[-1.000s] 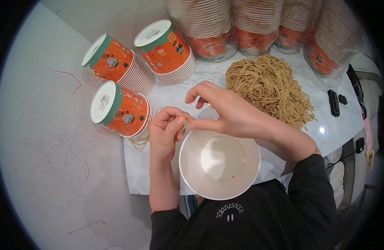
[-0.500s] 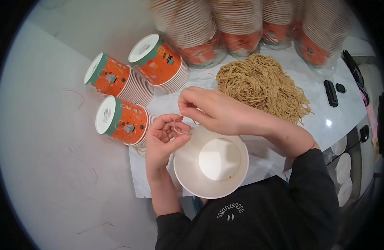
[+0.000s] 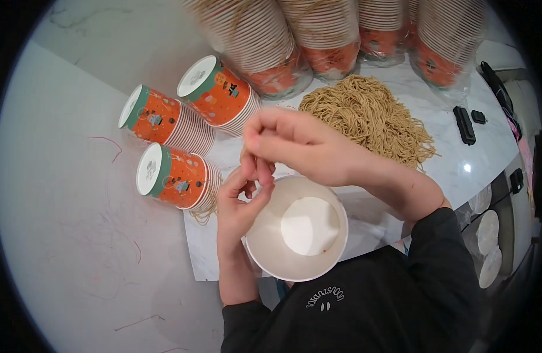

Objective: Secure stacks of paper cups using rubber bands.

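A large white paper bucket (image 3: pixel 264 244) stands open end up in front of my body, a small orange speck inside it. At its far left rim my left hand (image 3: pixel 238 207) is closed, thumb against the curled fingers. My right hand (image 3: pixel 303 144) reaches across from the right above the rim, its fingertips pinched together and meeting those of the left. The thin beige cord between them is almost wholly hidden by the fingers now; the earlier frame shows it looped at the left fingers.
Beyond my right hand lies a heap of beige cords (image 3: pixel 368 117). Orange-and-green bucket stacks (image 3: pixel 179 179) lie on their sides at left, with cord ends beneath one. Tall plastic-wrapped bucket stacks (image 3: pixel 327 38) line the back. A black device (image 3: pixel 464 125) sits at right.
My right hand has come down to the left and its fingertips now meet the left hand's. The left fingers have curled in, hiding the cord loop. The view has shifted slightly.
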